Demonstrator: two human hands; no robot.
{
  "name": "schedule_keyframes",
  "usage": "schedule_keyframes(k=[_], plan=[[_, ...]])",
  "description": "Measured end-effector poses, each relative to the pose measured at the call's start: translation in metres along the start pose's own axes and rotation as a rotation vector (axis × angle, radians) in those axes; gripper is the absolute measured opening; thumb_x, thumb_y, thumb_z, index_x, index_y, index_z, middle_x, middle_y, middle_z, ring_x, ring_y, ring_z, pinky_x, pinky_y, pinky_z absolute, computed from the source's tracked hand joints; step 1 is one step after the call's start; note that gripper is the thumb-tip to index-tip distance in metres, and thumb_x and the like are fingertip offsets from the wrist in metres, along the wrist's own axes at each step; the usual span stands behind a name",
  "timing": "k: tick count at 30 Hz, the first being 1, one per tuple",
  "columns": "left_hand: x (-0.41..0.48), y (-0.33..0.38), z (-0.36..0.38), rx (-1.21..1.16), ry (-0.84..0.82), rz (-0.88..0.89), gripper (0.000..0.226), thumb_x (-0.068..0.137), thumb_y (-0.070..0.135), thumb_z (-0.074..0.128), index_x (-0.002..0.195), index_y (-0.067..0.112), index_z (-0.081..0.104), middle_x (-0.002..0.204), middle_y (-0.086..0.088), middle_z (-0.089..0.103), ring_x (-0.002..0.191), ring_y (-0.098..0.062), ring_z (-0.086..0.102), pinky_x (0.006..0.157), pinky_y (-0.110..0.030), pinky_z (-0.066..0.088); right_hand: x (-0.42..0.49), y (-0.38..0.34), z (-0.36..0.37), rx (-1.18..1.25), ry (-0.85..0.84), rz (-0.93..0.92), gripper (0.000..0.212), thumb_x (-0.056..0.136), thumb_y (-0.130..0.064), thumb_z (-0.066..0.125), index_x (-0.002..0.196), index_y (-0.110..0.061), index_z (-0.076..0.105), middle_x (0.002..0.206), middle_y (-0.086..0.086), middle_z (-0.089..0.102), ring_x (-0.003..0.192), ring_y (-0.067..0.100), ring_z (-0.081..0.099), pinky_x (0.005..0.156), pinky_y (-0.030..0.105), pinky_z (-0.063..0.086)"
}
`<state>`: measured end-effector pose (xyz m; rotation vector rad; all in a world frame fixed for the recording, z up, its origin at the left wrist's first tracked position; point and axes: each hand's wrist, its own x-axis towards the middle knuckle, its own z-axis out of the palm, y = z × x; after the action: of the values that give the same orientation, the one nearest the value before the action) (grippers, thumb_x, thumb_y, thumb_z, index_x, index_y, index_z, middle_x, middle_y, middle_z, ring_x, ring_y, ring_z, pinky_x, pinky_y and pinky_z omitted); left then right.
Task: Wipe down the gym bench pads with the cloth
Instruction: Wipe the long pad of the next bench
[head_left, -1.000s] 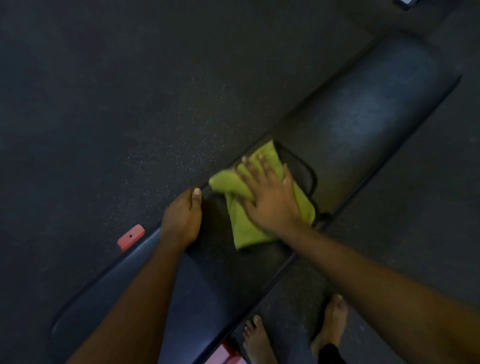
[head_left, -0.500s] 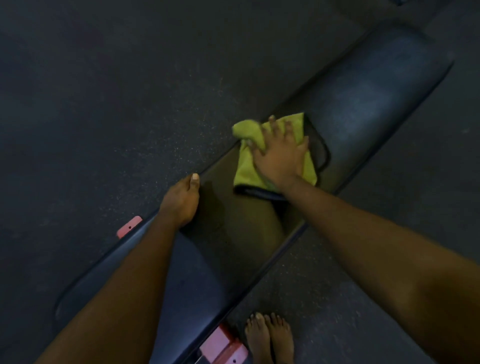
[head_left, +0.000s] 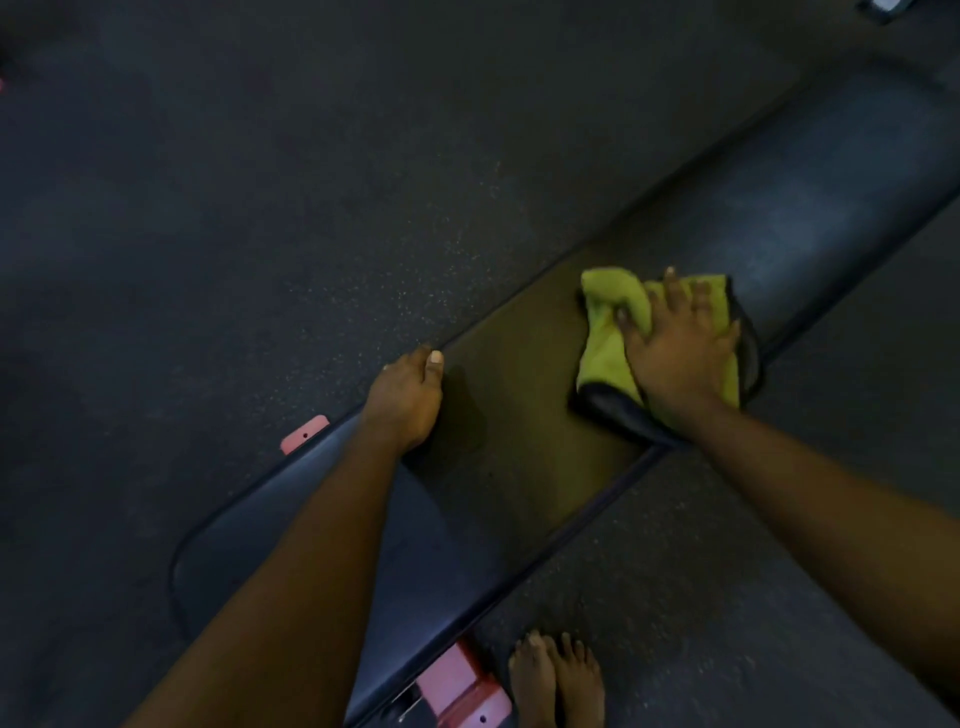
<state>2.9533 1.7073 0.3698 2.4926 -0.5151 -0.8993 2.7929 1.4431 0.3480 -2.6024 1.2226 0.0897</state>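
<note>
A long black gym bench runs diagonally from lower left to upper right, with a near pad (head_left: 519, 467) and a far pad (head_left: 831, 208). A yellow-green cloth (head_left: 605, 343) lies crumpled at the gap between the two pads. My right hand (head_left: 680, 353) presses flat on the cloth with fingers spread. My left hand (head_left: 410, 400) rests on the far edge of the near pad, fingers curled over that edge, holding no cloth.
Dark speckled rubber floor (head_left: 260, 234) surrounds the bench. Red frame parts show beside the bench (head_left: 304, 434) and under its near end (head_left: 462, 691). My bare feet (head_left: 558, 680) stand close to the bench's near side.
My right hand has slid the cloth along the bench away from my left hand, up to the gap between pads. The left hand has kept its place on the pad edge.
</note>
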Motion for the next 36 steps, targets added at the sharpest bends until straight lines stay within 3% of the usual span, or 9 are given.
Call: schedule_keyframes(k=[4,12,17,21,23,26,30,33,36], plan=[[-0.009,-0.014,-0.001,-0.02,0.072,-0.016,0.053,0.106,0.044,0.023,0.139,0.012,0.049,0.139,-0.012,0.053,0.128,-0.027,0.048,0.113,-0.05,0.033,0.041,-0.076,0.008,-0.008,-0.038,0.02,0.062,0.1,-0.062,0.028,0.156,-0.037,0.029,0.169,-0.005,0.013,0.155,0.031,0.008,0.114,0.074,0.008],[-0.046,-0.06,-0.013,0.036,0.227,-0.143,0.046,0.106,0.043,0.025,0.107,0.015,0.06,0.11,-0.013,0.064,0.096,-0.021,0.055,0.082,-0.035,0.039,-0.132,-0.089,0.04,-0.147,-0.145,-0.686,0.065,0.096,-0.063,0.032,0.157,-0.042,0.025,0.169,-0.008,0.015,0.157,0.023,0.008,0.115,0.067,0.015],[-0.054,-0.066,-0.014,0.003,0.246,-0.094,0.041,0.106,0.039,0.028,0.113,0.014,0.06,0.113,-0.009,0.062,0.096,-0.016,0.052,0.088,-0.036,0.042,-0.102,-0.04,0.025,-0.155,-0.086,-0.438,0.059,0.096,-0.058,0.035,0.153,-0.039,0.037,0.167,-0.006,0.022,0.155,0.023,0.018,0.112,0.065,0.026],[-0.054,-0.07,-0.014,-0.012,0.244,-0.022,0.041,0.106,0.037,0.029,0.122,0.013,0.058,0.115,-0.007,0.06,0.104,-0.019,0.053,0.095,-0.039,0.043,-0.029,-0.093,0.022,-0.032,-0.031,-0.125,0.062,0.098,-0.063,0.028,0.152,-0.035,0.039,0.168,-0.006,0.021,0.155,0.028,0.014,0.114,0.07,0.015],[-0.056,-0.082,-0.019,-0.067,0.236,-0.046,0.043,0.106,0.04,0.027,0.118,0.013,0.058,0.108,-0.005,0.058,0.097,-0.016,0.051,0.086,-0.035,0.04,-0.019,-0.145,0.032,-0.055,-0.059,-0.164,0.063,0.099,-0.062,0.03,0.154,-0.033,0.035,0.168,-0.006,0.018,0.155,0.029,0.011,0.115,0.07,0.01],[-0.066,-0.114,-0.029,-0.073,0.278,-0.117,0.047,0.106,0.042,0.025,0.113,0.012,0.061,0.105,-0.011,0.063,0.098,-0.026,0.057,0.085,-0.036,0.041,-0.066,-0.201,0.057,-0.154,-0.116,-0.464,0.063,0.1,-0.061,0.028,0.155,-0.033,0.032,0.168,-0.006,0.02,0.155,0.026,0.012,0.116,0.07,0.009],[-0.097,-0.158,-0.036,-0.019,0.347,-0.115,0.043,0.107,0.034,0.029,0.111,0.008,0.063,0.114,-0.019,0.066,0.106,-0.036,0.059,0.093,-0.043,0.043,-0.176,-0.184,0.072,-0.113,-0.105,-0.643,0.067,0.092,-0.054,0.039,0.156,-0.037,0.031,0.168,-0.008,0.019,0.156,0.023,0.011,0.115,0.067,0.016],[-0.11,-0.18,-0.045,0.017,0.286,-0.117,0.044,0.107,0.036,0.025,0.118,0.013,0.06,0.119,-0.014,0.064,0.116,-0.031,0.056,0.114,-0.05,0.027,-0.211,-0.13,0.066,-0.116,-0.094,-0.666,0.066,0.092,-0.053,0.045,0.155,-0.041,0.03,0.168,-0.011,0.017,0.156,0.019,0.011,0.115,0.063,0.021],[-0.116,-0.197,-0.047,0.008,0.244,-0.105,0.048,0.106,0.042,0.021,0.132,0.018,0.054,0.132,-0.009,0.059,0.128,-0.026,0.05,0.119,-0.056,0.017,-0.197,-0.094,0.057,-0.117,-0.042,-0.432,0.059,0.097,-0.057,0.036,0.152,-0.036,0.038,0.167,-0.007,0.024,0.155,0.02,0.018,0.113,0.064,0.026]])
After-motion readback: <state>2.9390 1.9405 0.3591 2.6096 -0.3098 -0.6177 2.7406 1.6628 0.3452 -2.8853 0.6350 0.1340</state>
